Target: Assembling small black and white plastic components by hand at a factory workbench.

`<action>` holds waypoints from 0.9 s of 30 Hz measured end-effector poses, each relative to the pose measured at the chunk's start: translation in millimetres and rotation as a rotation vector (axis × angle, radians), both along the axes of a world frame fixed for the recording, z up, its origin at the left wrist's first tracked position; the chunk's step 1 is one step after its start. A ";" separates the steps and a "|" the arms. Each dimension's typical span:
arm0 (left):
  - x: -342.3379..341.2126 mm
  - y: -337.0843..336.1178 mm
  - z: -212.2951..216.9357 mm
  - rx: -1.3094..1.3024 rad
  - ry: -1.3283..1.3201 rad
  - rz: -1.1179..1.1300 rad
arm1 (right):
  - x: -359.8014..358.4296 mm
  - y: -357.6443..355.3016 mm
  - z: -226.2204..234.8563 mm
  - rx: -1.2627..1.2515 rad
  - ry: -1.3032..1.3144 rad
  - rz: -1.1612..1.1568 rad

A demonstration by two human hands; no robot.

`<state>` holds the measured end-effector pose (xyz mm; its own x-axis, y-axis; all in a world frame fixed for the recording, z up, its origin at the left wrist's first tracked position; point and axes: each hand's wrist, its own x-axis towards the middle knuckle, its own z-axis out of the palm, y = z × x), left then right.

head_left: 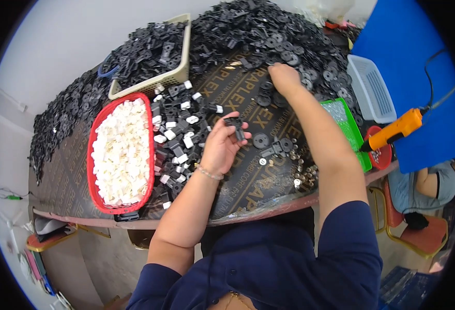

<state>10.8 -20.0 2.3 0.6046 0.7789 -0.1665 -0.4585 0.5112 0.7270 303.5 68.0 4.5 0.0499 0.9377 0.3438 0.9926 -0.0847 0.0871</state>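
- Sitting at the left of my worktop [67,170], a red basket [151,150] is heaped with small white pieces [121,155].
- Just behind it, a beige basket [186,51] brims with black parts [150,51].
- Between the red basket and my left grip [218,144], black-and-white pieces [173,132] lie strewn.
- That left grip is closed on a black piece [234,125], thumb and fingers around it, above the worktop.
- Right of it, a black disc [261,140] lies flat.
- My right grip [284,78] is at the edge of the black heap [238,31]; I cannot tell whether its fingers are together or hold anything.
- Nearer me, small shiny pieces [305,173] are scattered.
- Farthest right: a green tray [359,142], a pale basket [372,88], a red bowl [387,154] and an orange tool [400,127].
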 end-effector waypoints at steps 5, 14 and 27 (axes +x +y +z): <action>0.1 -3.4 0.1 -0.018 -0.022 -0.009 | -63.1 7.0 100.8 -0.266 0.485 0.256; 4.0 -7.0 -6.6 -0.064 -0.002 -0.080 | -227.1 59.7 183.5 -0.428 1.648 0.775; 11.7 -6.9 -20.1 0.006 0.019 -0.102 | -223.4 118.6 94.5 0.045 0.675 0.591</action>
